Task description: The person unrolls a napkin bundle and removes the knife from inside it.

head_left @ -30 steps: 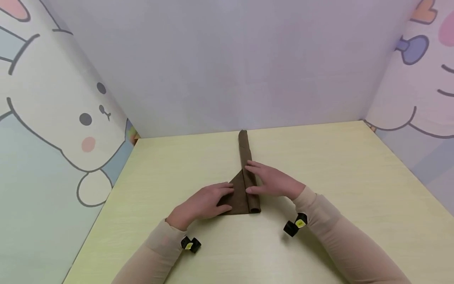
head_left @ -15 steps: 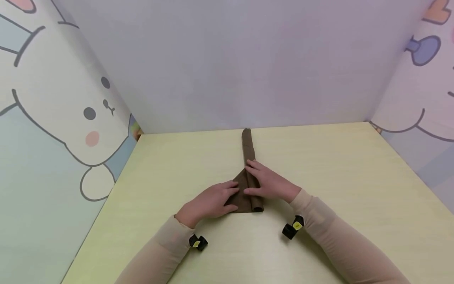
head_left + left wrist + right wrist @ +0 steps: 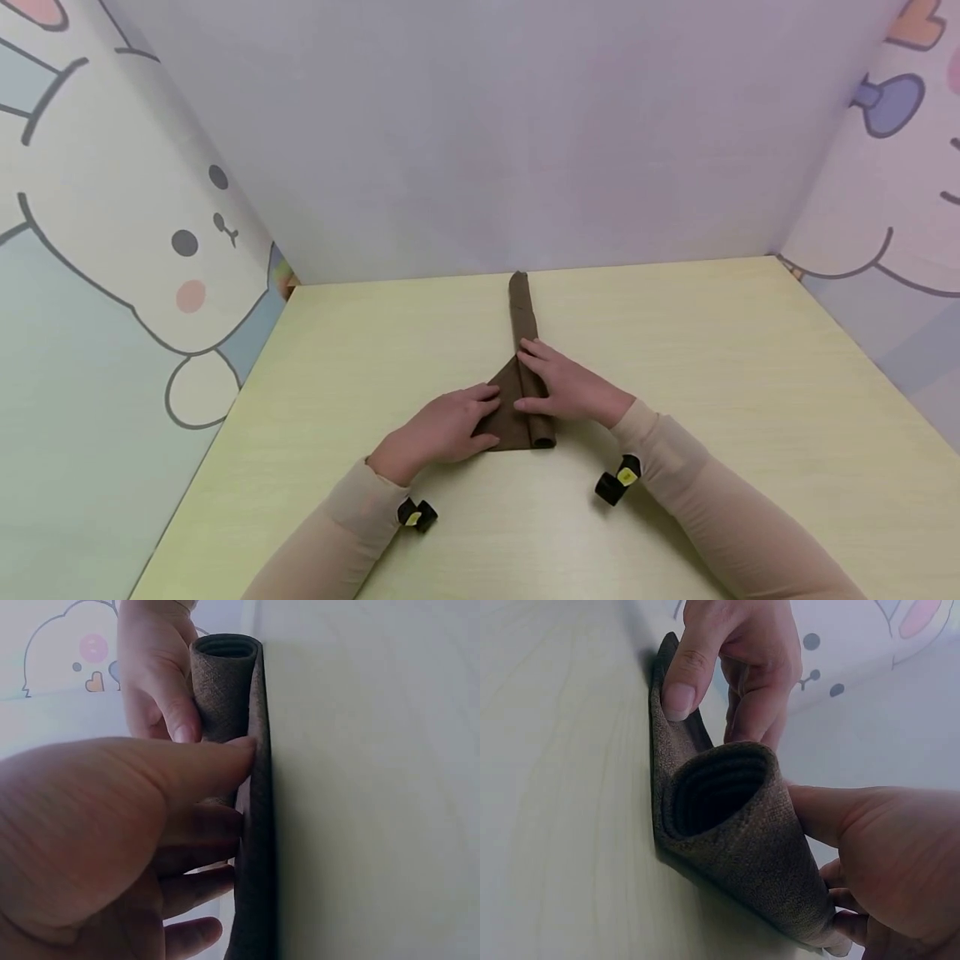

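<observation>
A dark brown cloth [image 3: 507, 423] lies in the middle of the table, partly rolled. Its roll [image 3: 522, 312] runs away from me toward the back edge; a flat triangular flap spreads to the left. My left hand [image 3: 438, 429] rests on this flap, its thumb and fingers apart and pressing down. My right hand [image 3: 576, 385] lies over the roll's near half, with fingertips and thumb touching its top. In the right wrist view, several layers show inside the open end of the roll [image 3: 761, 859]. The left wrist view shows the left thumb [image 3: 214, 769] against the flap beside the roll.
The pale wooden table [image 3: 375, 333] meets a plain light wall [image 3: 480, 150] at its back edge. Side panels with cartoon animals [image 3: 142, 217] stand left and right. Each wrist carries a small black camera [image 3: 416, 515].
The head view has shifted slightly. Both hands stay on the cloth, the right thumb a little further left across the roll. The cloth's shape looks much the same.
</observation>
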Tool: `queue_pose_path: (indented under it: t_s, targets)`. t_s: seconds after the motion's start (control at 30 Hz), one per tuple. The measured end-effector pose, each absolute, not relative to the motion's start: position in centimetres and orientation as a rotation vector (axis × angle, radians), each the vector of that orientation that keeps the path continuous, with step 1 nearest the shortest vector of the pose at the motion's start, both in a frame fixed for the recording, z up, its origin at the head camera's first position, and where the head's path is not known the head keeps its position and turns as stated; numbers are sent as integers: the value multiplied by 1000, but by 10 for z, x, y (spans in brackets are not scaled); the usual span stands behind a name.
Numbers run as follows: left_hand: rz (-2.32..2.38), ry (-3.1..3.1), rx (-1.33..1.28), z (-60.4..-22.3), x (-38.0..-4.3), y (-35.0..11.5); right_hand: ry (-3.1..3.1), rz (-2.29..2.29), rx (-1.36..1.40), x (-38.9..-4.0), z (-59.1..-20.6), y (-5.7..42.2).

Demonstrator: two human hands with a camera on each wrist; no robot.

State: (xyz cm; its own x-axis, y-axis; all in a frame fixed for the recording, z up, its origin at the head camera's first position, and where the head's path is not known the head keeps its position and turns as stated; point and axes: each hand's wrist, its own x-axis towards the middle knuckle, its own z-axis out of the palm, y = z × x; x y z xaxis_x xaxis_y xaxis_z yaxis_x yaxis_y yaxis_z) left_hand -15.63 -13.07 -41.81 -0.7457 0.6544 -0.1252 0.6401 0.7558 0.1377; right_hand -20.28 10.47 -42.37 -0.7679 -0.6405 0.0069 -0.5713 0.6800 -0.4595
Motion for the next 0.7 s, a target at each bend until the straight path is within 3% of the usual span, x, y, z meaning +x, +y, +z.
queue_pose_path:
  t_s: [0.7]
  targets:
    - [107,2765,940,-414,-156,-137,2711,-694,-950,-204,-427,103]
